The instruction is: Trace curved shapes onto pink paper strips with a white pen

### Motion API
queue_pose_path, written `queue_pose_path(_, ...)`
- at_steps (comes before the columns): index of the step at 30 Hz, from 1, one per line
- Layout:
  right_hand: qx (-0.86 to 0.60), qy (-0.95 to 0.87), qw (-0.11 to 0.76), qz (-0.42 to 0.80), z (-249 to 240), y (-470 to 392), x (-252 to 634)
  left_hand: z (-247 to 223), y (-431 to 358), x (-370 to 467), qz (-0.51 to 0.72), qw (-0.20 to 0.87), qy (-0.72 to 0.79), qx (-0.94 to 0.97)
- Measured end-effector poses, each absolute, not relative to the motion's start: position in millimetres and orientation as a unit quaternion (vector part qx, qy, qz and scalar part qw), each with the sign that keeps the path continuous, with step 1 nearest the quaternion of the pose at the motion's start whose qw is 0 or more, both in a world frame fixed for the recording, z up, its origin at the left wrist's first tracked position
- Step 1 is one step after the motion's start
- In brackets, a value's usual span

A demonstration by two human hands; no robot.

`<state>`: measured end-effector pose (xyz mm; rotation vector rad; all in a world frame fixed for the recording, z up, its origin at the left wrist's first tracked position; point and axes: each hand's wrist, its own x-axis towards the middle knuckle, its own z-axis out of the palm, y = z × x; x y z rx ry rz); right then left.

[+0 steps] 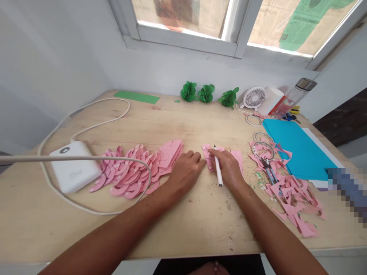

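Observation:
My right hand [228,168] is closed around a white marker [218,172] whose dark tip points away from me. Under and beside its fingers lie cut pieces of pink paper [207,151]. Another pink paper strip [236,157] shows just right of the knuckles. My left hand [187,168] rests on the tabletop with curled fingers, its thumb towards the right hand. Whether anything is under those fingers is hidden. Touching or close to its left side is a stack of pink paper [172,151] with drawn curves, next to a heap of curved pink cut-outs [133,170].
A white box-shaped device [75,166] with a looping cable [86,208] occupies the left. Scissors [269,172], tape rolls [263,149] and pink scraps [296,194] lie right, beside blue sheets [298,149]. Green paper shapes [205,94], a fan [254,98] and a bottle [295,97] line the back.

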<state>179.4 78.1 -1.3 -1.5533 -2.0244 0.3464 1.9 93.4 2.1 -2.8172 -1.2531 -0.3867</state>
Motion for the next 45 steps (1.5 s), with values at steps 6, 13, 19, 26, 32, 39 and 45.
queue_pose_path(6, -0.578, -0.756, 0.280, 0.125, -1.6, 78.1, 179.3, -0.9, 95.4, 1.6, -0.142, 0.017, -0.409, -0.901)
queue_pose_path(13, -0.572, -0.763, 0.277, 0.116, 0.0, 78.8, 179.0, 0.6, 94.2, 3.2, -0.121, 0.033, -0.413, -0.902)
queue_pose_path(19, -0.579, -0.760, 0.272, 0.115, -0.5, 78.8, 178.7, 1.3, 92.8, 4.8, -0.106, 0.039, -0.415, -0.903)
queue_pose_path(26, -0.587, -0.753, 0.275, 0.109, -2.1, 78.2, 178.2, 2.6, 92.0, 5.0, -0.102, 0.046, -0.415, -0.903)
queue_pose_path(32, -0.588, -0.756, 0.269, 0.102, -0.9, 78.0, 176.7, 2.3, 91.8, 5.0, -0.107, 0.050, -0.412, -0.903)
queue_pose_path(39, -0.612, -0.736, 0.272, 0.100, -1.9, 78.0, 174.3, 1.0, 91.9, 4.8, -0.107, 0.051, -0.413, -0.903)
queue_pose_path(45, -0.602, -0.743, 0.271, 0.110, 0.3, 77.6, 173.9, 2.0, 91.4, 5.0, -0.106, 0.051, -0.413, -0.903)
